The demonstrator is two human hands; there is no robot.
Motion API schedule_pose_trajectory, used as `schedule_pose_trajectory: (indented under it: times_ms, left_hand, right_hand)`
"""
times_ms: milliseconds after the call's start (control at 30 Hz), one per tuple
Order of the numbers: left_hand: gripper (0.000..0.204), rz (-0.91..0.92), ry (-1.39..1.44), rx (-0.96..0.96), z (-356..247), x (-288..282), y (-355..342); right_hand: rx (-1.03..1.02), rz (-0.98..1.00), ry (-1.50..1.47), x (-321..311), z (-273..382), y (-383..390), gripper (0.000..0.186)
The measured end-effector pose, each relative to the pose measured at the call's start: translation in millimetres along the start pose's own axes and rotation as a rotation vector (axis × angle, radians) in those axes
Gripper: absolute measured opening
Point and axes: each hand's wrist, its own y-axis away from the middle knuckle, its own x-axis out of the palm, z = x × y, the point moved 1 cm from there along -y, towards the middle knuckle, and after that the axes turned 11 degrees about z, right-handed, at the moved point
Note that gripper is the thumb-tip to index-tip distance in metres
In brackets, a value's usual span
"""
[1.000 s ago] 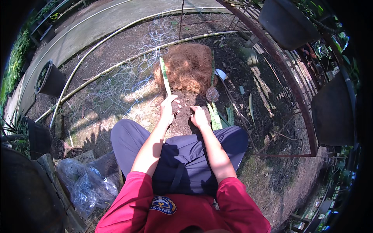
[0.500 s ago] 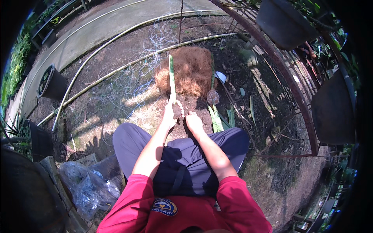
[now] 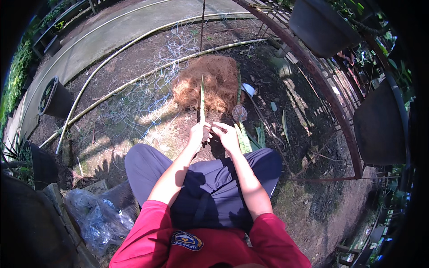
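Upright in my left hand point(image 3: 195, 136) is a long green leaf point(image 3: 202, 96), gripped at its base along with a dark clump of soil point(image 3: 206, 134). My right hand point(image 3: 225, 134) is beside it, fingers curled together at the clump; what they hold I cannot make out. Behind the leaf lies a brown fibre pile point(image 3: 216, 78). Right of my hands are loose striped leaves point(image 3: 245, 140) and a small string-wrapped ball point(image 3: 239, 113), with a leaf standing up from it.
Tangled pale string point(image 3: 152, 102) and long hoses point(image 3: 80, 100) lie on the ground. A rusty frame point(image 3: 321, 76) with dark pots point(image 3: 380, 125) arches at the right. A bucket point(image 3: 58, 98) is at left, a plastic bag point(image 3: 96, 216) lower left, a white object point(image 3: 248, 90) by the pile.
My left hand with the leaf has moved down and slightly right. My right hand has come in closer to it, and its fingers now meet the soil clump at the leaf's base.
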Motion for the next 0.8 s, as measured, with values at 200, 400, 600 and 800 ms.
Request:
schedule_pose_trajectory:
  times_ms: [200,400,600,800]
  left_hand:
    - [0.031,-0.117,-0.143,0.047,10.8,-0.6,-3.1]
    - [0.028,-0.153,-0.195,0.199,13.1,-6.2,-5.1]
    - [0.027,-0.099,-0.112,0.155,10.1,0.4,-2.4]
    - [0.028,-0.131,0.108,0.056,0.8,-2.0,0.9]
  right_hand:
    - [-0.391,-0.162,0.743,32.6,-30.2,1.2,0.031]
    - [-0.379,-0.042,0.655,27.4,-27.2,3.1,0.034]
    - [-0.351,-0.127,0.593,26.0,-27.8,8.9,0.034]
    - [-0.423,-0.099,0.803,33.8,-33.7,3.7,0.036]
